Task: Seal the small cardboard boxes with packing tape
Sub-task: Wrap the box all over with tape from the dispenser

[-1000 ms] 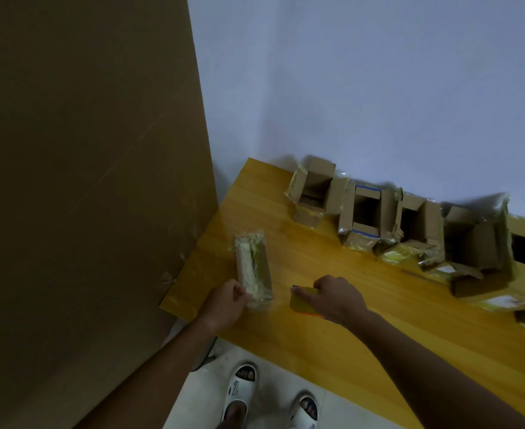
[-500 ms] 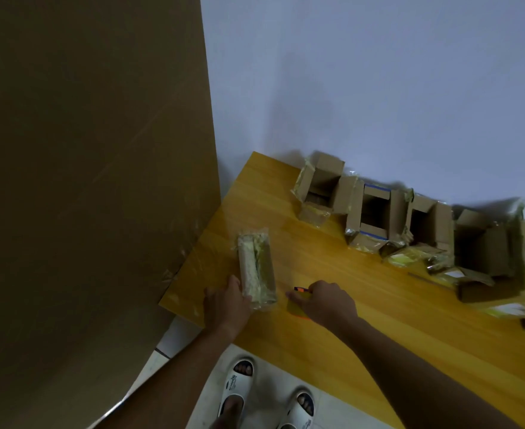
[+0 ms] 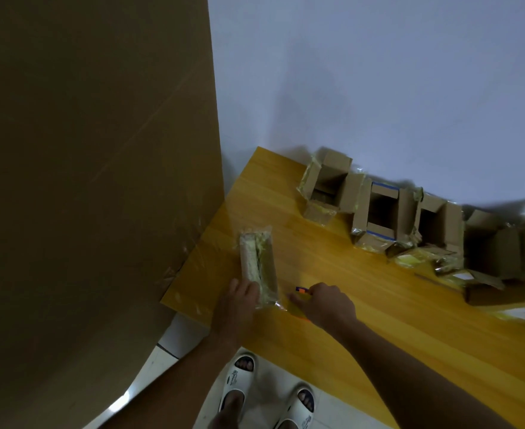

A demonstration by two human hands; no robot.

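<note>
Since a second ago, left hand (image 3: 238,301) shifts from gripping the near end of the taped box (image 3: 258,267) to lying flat beside it, fingers extended and together, fingertips touching the box's near left edge. Right hand (image 3: 324,305) stays low on the table, now slightly closer to the box.

Item: taped box. Small, oblong, wrapped in glossy yellowish tape; lies on the wooden table (image 3: 363,320) just ahead of the left fingertips, long axis pointing away from the person; a loose tape tail trails from its near end toward the right thumb.

Item: tape dispenser (image 3: 301,291). Yellow with an orange and blue tip; mostly hidden under the right hand, whose fingers are curled over it; tip shows just beyond the knuckles.

Item: open boxes (image 3: 378,215). Row of small cardboard boxes, flaps up, with tape scraps clinging; well beyond both sets of fingers, against the white wall (image 3: 378,72).

Item: large cardboard sheet (image 3: 84,181). Upright, left of the left hand, touching the table's corner.

Item: white slippers (image 3: 236,382). On tiled floor, below both wrists.
</note>
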